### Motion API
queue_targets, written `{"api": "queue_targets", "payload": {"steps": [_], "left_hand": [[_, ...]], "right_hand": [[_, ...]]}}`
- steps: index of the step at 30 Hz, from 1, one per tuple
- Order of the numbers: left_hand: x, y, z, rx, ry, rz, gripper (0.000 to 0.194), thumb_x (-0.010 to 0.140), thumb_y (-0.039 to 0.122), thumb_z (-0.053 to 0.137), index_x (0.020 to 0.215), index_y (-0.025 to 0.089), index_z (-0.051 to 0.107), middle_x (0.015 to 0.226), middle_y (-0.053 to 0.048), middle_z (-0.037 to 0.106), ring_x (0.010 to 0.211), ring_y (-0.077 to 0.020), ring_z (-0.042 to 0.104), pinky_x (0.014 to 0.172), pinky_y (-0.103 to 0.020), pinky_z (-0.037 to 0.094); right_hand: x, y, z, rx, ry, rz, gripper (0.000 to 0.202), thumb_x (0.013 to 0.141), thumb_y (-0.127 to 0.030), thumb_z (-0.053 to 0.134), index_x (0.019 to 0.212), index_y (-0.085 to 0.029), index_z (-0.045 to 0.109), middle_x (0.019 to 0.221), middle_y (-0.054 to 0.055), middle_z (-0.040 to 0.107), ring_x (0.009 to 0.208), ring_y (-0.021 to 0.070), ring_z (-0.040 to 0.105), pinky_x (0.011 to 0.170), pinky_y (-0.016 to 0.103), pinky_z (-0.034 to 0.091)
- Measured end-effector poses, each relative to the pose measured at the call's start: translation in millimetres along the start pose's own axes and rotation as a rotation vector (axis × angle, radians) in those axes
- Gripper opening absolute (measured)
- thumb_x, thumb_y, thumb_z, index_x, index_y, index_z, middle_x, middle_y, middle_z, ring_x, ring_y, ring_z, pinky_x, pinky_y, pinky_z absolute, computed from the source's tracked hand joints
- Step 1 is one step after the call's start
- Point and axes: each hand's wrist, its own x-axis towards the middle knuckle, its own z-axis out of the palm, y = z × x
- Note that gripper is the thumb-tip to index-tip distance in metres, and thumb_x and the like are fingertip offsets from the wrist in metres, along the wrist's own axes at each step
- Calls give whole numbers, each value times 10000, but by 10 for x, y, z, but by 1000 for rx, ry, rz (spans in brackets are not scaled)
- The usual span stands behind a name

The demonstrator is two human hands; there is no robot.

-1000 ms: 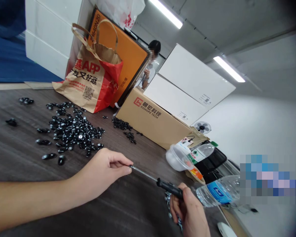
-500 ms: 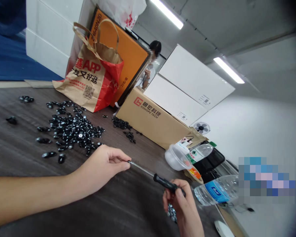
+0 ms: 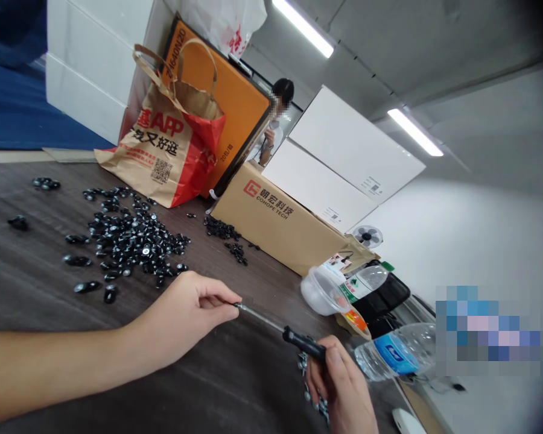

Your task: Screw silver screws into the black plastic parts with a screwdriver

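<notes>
My right hand point(image 3: 339, 377) is closed round the black handle of a screwdriver point(image 3: 304, 343), whose thin metal shaft points up and left. At the tip of that shaft, my left hand point(image 3: 199, 304) pinches a small black part point(image 3: 238, 302), mostly hidden by the thumb and fingers. Behind the left hand lies a large heap of small black parts with silvery ends point(image 3: 136, 232). Some metal pieces point(image 3: 319, 405) lie on the table beneath the right hand, partly covered by it.
A paper bag point(image 3: 163, 147) and a cardboard box point(image 3: 276, 217) stand behind the heap. Small dark pieces point(image 3: 221, 229) lie by the box. To the right are a plastic tub point(image 3: 321, 292) and a water bottle point(image 3: 396, 352). A person point(image 3: 271, 135) is in the background.
The fingers of my right hand have shifted their grip on the screwdriver handle, and more of the metal pieces below show. My left hand keeps its pinch at the tip.
</notes>
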Motion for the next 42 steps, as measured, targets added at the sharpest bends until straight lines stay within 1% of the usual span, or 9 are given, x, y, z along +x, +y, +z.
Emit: {"api": "queue_targets", "payload": {"steps": [2, 6, 13, 18, 24, 29, 35, 40, 42], "left_hand": [[7, -12, 8, -13, -9, 5, 166, 760, 267, 716, 869, 195, 819, 812, -29, 825, 772, -223, 739, 700, -296, 554], [20, -26, 3, 2, -15, 35, 190, 769, 270, 705, 897, 189, 820, 887, -44, 830, 840, -246, 744, 757, -325, 558], [0, -42, -16, 63, -54, 143, 190, 803, 248, 687, 927, 205, 824, 944, -28, 826, 903, -241, 737, 789, -327, 550], [12, -62, -3, 69, -47, 141, 189, 799, 243, 692, 928, 221, 828, 929, -18, 827, 892, -237, 738, 782, -325, 549], [18, -44, -18, 75, -37, 136, 201, 790, 252, 696, 937, 214, 827, 943, -22, 831, 907, -244, 747, 798, -329, 560], [24, -51, -29, 49, -27, 79, 214, 784, 281, 700, 939, 208, 829, 943, -32, 833, 914, -271, 752, 808, -357, 571], [27, -48, -30, 83, -24, 113, 212, 793, 281, 706, 959, 235, 829, 979, -12, 830, 950, -260, 753, 870, -355, 572], [23, -37, -37, 70, -18, 89, 201, 786, 284, 714, 940, 235, 832, 960, -8, 832, 929, -263, 761, 826, -341, 586], [21, -43, -37, 65, -19, 93, 194, 780, 274, 720, 934, 237, 833, 961, -1, 832, 927, -256, 763, 824, -328, 586]], "right_hand": [[11, 31, -9, -16, -4, -4, 414, 905, -590, 577, 730, -216, 546, 458, -75, 399, 393, 100, 365, 443, 211, 257], [15, 31, 20, 55, 18, -51, 359, 823, -584, 672, 828, -243, 558, 612, -46, 537, 452, 120, 476, 464, 227, 338], [5, 1, 12, -37, 64, 0, 414, 896, -588, 604, 741, -209, 545, 436, -92, 359, 381, 86, 344, 440, 194, 246], [33, 36, 14, 68, 32, -10, 390, 830, -606, 656, 849, -229, 559, 568, -50, 536, 430, 114, 478, 466, 216, 345], [-5, 11, -20, -91, 16, 27, 461, 925, -602, 546, 697, -205, 496, 440, -97, 323, 370, 74, 321, 444, 195, 218], [-10, -3, 13, 44, -14, -20, 375, 843, -596, 641, 841, -229, 565, 603, -32, 558, 477, 130, 502, 510, 236, 368], [-8, -4, -17, -76, 24, 32, 442, 912, -611, 556, 725, -211, 545, 439, -92, 333, 378, 88, 321, 452, 218, 224], [-10, 6, 9, 40, -1, -23, 354, 858, -594, 627, 868, -244, 573, 621, -38, 558, 499, 139, 510, 534, 248, 369], [-3, 13, 4, 53, 7, -9, 335, 859, -571, 645, 893, -245, 577, 609, -48, 538, 494, 138, 506, 526, 247, 363]]}}
